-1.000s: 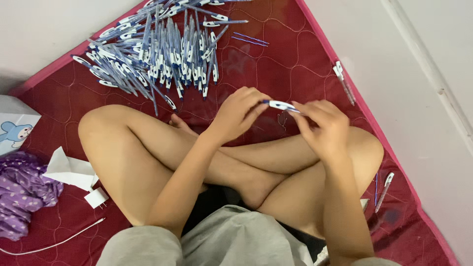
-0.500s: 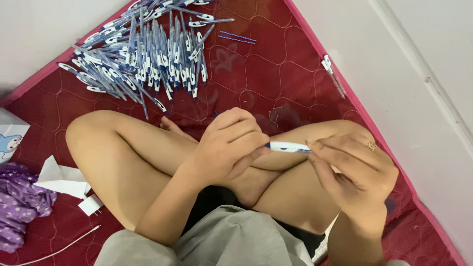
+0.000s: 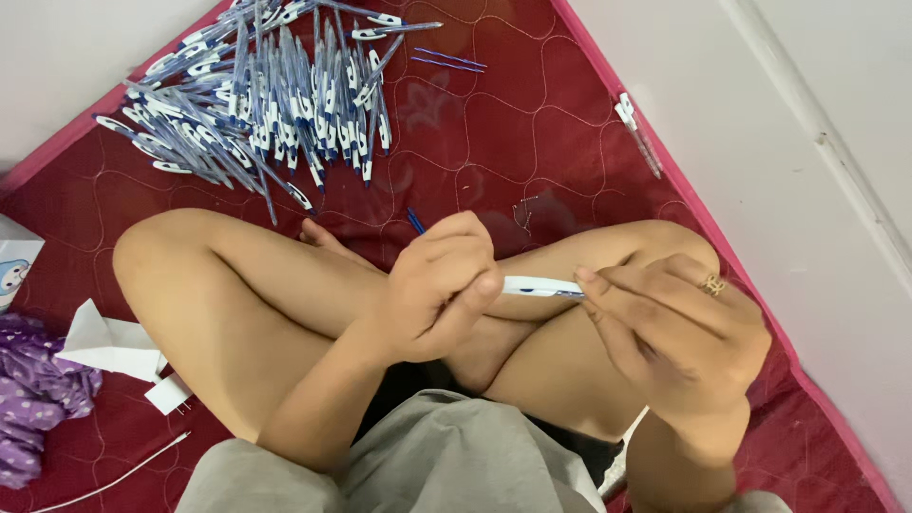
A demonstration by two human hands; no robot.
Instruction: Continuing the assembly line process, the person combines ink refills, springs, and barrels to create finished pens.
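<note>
Both hands on one white pen above my crossed legs.

My left hand (image 3: 442, 290) is curled into a fist, its grip clamped on one end of the white pen (image 3: 541, 286), thumb pressed along the barrel; a thin blue refill (image 3: 415, 220) pokes out just past its knuckles. My right hand (image 3: 679, 328), a ring (image 3: 712, 283) on one finger, pinches the pen's other end, fingertips closed together on it. The pen lies level between the two grips, touching both. Well beyond the left hand a big heap of white-and-blue pens (image 3: 275, 95) is spread on the red quilted mat (image 3: 532, 123). Beyond the right hand, a single pen (image 3: 636, 133) lies at the mat's pink edge. Far to the outside of the left hand I see crumpled white paper (image 3: 109, 347) and purple dotted cloth (image 3: 33, 408).
</note>
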